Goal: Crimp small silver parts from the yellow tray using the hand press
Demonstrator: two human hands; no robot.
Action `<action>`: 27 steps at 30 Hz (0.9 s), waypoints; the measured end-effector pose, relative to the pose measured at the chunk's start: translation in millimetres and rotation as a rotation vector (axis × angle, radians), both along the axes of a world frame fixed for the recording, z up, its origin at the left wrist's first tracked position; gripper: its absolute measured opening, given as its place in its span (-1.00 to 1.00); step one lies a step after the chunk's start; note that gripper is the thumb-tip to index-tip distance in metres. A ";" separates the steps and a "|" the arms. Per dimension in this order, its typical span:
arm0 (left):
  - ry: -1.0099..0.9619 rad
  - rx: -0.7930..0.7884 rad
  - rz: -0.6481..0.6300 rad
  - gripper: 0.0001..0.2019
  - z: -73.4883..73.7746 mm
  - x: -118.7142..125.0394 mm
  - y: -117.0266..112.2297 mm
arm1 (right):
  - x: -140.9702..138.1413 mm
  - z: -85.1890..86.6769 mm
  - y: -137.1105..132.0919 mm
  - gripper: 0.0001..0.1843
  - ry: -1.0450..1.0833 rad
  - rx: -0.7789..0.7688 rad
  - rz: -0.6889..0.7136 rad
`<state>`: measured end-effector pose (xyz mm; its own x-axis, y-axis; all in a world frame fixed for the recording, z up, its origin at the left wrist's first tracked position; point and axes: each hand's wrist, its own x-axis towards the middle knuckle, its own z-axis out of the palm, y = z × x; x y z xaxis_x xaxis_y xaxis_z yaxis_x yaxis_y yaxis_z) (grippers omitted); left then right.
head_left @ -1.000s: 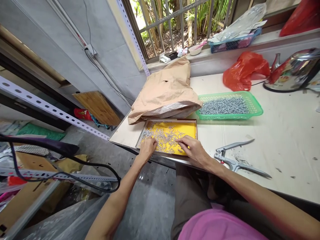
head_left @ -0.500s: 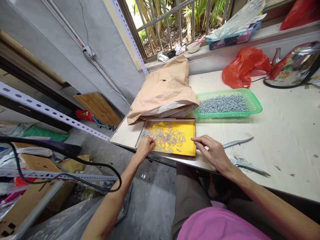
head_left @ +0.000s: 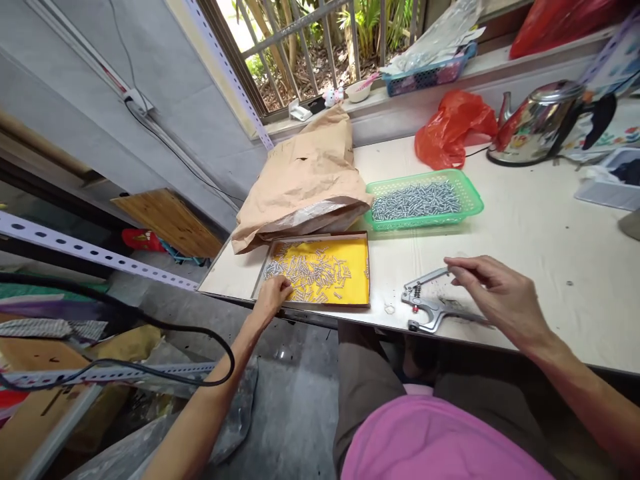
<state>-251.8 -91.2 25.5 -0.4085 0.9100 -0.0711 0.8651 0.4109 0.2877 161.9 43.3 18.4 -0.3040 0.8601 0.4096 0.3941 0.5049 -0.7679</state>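
Observation:
My left hand (head_left: 273,295) is at the near left of a shallow tray (head_left: 369,270) with a yellow bottom, its fingers pinched together among small silver metal pins (head_left: 313,270). What they pinch is hidden. My right hand (head_left: 500,293) is over the upper handle of a grey spring-loaded hand tool, like pliers (head_left: 435,313), lying on the table. Thumb and forefinger are close together at that handle. Whether they grip it or hold something small, I cannot make out.
A green plastic basket (head_left: 473,197) full of similar metal pieces stands behind the tray. Beside it slumps a large brown paper sack (head_left: 305,173). A red plastic bag (head_left: 453,130) and a metal kettle (head_left: 540,123) stand farther back. A black cable (head_left: 165,327) hangs at left.
My right hand has moved right from the tray's right edge to over the pliers-like tool. My left hand stays at the tray's near left. The view has swung right.

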 end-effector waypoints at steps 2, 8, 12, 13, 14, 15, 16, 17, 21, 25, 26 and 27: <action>-0.079 0.055 0.056 -0.87 4.2 11.0 2.6 | 18.6 -4.5 4.0 -0.77 -0.022 -0.014 -0.063; -0.089 0.054 -0.207 -0.82 7.3 61.9 18.8 | 39.0 -16.1 6.8 -0.74 -0.119 -0.002 -0.043; -0.011 -0.056 -0.507 -0.80 0.7 75.7 31.9 | 28.5 -12.9 2.7 -0.74 -0.113 0.056 0.002; -0.016 -0.084 -0.554 -0.82 -0.1 76.2 35.1 | 26.1 -12.2 1.8 -0.74 -0.107 0.058 0.005; -0.021 -0.104 -0.589 -0.84 -0.4 76.3 38.3 | 24.6 -11.9 1.2 -0.75 -0.103 0.056 0.008; -0.025 -0.119 -0.613 -0.86 -0.3 76.1 41.2 | 23.9 -12.0 0.9 -0.75 -0.100 0.053 0.011; -0.026 -0.129 -0.630 -0.88 0.2 75.9 43.9 | 24.0 -12.3 0.9 -0.75 -0.099 0.052 0.013; -0.028 -0.135 -0.643 -0.89 0.6 75.8 46.2 | 24.5 -12.4 1.0 -0.75 -0.097 0.054 0.015; -0.096 -0.079 -0.572 -0.89 -2.3 76.1 51.4 | 17.1 -5.9 0.3 -0.75 -0.050 0.030 0.032; -0.360 0.098 -0.164 -0.89 -10.7 84.3 50.7 | -36.5 4.4 -9.4 -0.77 0.084 -0.135 0.201; -0.464 0.139 -0.065 -0.85 -11.4 89.0 49.4 | -57.1 4.7 -12.8 -0.77 0.127 -0.188 0.265; -0.572 0.177 0.012 -0.81 -11.2 94.4 47.6 | -78.9 3.8 -16.3 -0.78 0.154 -0.233 0.319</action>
